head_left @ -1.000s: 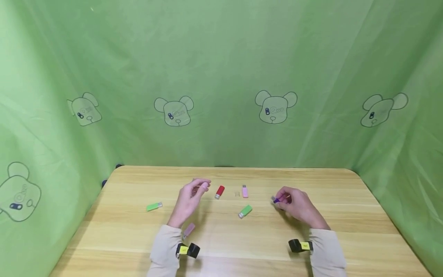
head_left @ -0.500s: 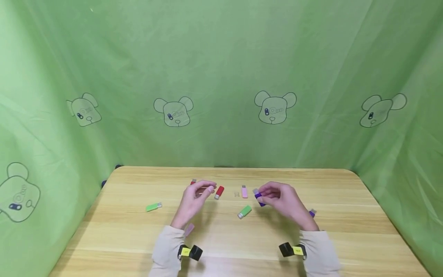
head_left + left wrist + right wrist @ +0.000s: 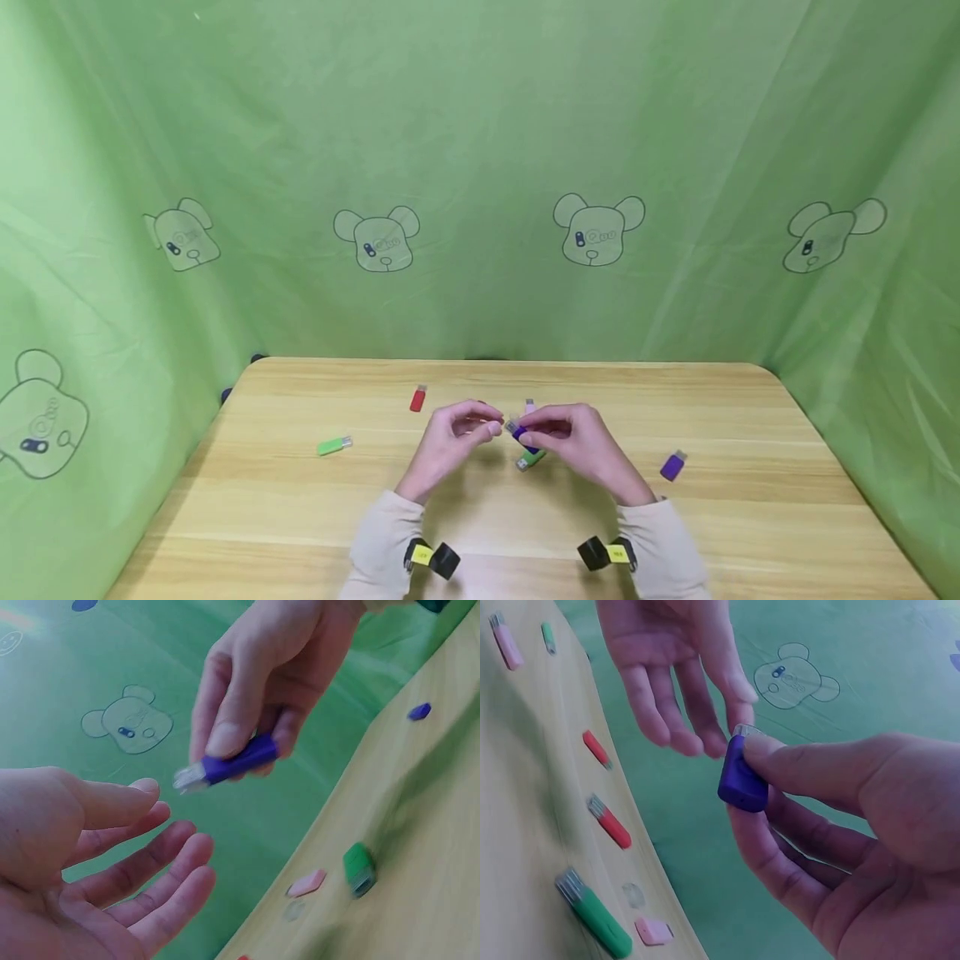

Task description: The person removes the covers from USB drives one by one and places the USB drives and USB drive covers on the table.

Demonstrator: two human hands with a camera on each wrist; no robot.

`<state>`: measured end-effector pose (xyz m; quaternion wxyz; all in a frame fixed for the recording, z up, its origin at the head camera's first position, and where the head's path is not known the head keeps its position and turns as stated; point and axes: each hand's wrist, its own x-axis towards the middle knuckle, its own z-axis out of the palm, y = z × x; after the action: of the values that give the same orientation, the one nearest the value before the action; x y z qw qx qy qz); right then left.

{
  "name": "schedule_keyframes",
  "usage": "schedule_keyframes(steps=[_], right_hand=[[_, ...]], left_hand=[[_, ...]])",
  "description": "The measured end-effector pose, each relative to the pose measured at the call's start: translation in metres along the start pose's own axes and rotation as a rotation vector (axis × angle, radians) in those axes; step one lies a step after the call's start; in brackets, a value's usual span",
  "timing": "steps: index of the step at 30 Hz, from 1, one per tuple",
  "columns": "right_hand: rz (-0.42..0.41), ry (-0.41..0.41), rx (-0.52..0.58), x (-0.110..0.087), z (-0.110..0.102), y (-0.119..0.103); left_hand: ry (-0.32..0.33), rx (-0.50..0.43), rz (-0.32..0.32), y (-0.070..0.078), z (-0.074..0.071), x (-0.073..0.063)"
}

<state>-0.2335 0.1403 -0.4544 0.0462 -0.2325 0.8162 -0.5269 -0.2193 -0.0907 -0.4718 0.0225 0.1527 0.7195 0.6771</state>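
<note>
Between thumb and fingers, my right hand (image 3: 577,440) pinches a purple USB stick (image 3: 741,780) above the table. The stick's metal plug, with a clear cover over it as far as I can make out, points at my left hand (image 3: 453,437). That left hand hovers just beside the plug, its fingers loosely bent and nothing visible between them; in the left wrist view a small gap separates its fingertips from the stick (image 3: 244,759). Beneath the hands lie a green USB stick (image 3: 596,919), a pink one (image 3: 654,931) and a small clear cap (image 3: 633,894).
On the wooden table (image 3: 300,517) another purple stick (image 3: 673,466) lies to the right. A red stick (image 3: 417,398) and a green stick (image 3: 333,446) lie to the left. My left arm hides a second pink stick (image 3: 506,645). Green cloth (image 3: 480,167) encloses the table.
My right hand has carried the purple USB stick left from the right side to the middle. My left hand has shifted right to meet it. The other purple stick and the red one are now uncovered.
</note>
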Motion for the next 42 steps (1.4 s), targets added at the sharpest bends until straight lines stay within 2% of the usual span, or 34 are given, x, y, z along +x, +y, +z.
schedule_keyframes(steps=[6, 12, 17, 23, 32, 42], right_hand=[[-0.012, -0.005, 0.018, 0.001, 0.006, 0.0], [-0.004, -0.036, -0.004, 0.003, 0.01, 0.001], [0.003, -0.059, -0.067, 0.003, 0.013, 0.001], [0.001, -0.076, -0.073, 0.002, 0.014, -0.001], [0.024, -0.08, -0.073, 0.002, 0.014, -0.006], [-0.002, -0.062, -0.105, 0.003, 0.019, -0.011]], left_hand=[[-0.022, -0.082, -0.002, 0.0, 0.007, 0.001], [0.006, -0.066, -0.025, -0.002, 0.01, 0.0], [0.004, -0.05, -0.017, -0.002, 0.009, -0.001], [0.01, -0.045, -0.039, -0.003, 0.01, 0.0], [0.027, -0.06, -0.068, -0.004, 0.008, 0.001], [0.052, -0.07, -0.088, -0.001, 0.007, 0.0]])
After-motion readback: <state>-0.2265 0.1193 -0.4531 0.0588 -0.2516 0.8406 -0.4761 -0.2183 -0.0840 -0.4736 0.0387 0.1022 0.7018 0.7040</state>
